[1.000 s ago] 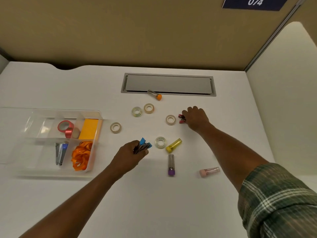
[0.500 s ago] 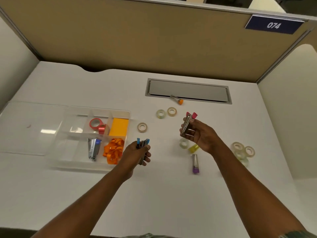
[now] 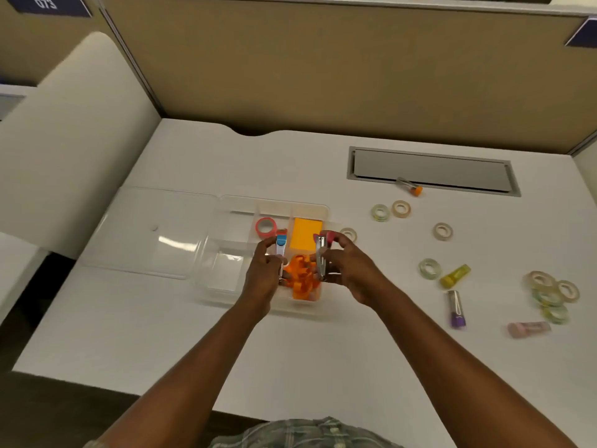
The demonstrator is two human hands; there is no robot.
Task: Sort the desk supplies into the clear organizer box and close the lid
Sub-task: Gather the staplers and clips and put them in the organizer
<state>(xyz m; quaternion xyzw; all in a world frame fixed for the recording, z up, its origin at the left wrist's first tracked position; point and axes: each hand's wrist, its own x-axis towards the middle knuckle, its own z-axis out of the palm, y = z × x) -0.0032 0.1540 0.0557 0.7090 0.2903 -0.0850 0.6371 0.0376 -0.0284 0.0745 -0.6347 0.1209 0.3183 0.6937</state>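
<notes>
The clear organizer box [image 3: 223,286] lies on the white desk with its lid [image 3: 151,231] folded open to the left. Inside are a red tape roll [image 3: 266,226], an orange sticky pad [image 3: 306,237] and orange ribbon pieces [image 3: 302,279]. My left hand [image 3: 263,273] holds a blue-tipped staple remover [image 3: 281,250] over the box's middle. My right hand [image 3: 347,270] holds a pink-tipped staple remover [image 3: 322,253] above the ribbon compartment. The two hands are close together, a little apart.
Several tape rolls [image 3: 400,208] lie scattered right of the box, with a stack of them [image 3: 549,291] at the far right. Small tubes capped yellow [image 3: 455,276], purple [image 3: 456,308], pink [image 3: 528,328] and orange [image 3: 409,186] lie there too. A grey cable hatch [image 3: 431,169] sits behind.
Both hands have carried their staple removers left from the open desk to above the organizer box. The view has swung left with them.
</notes>
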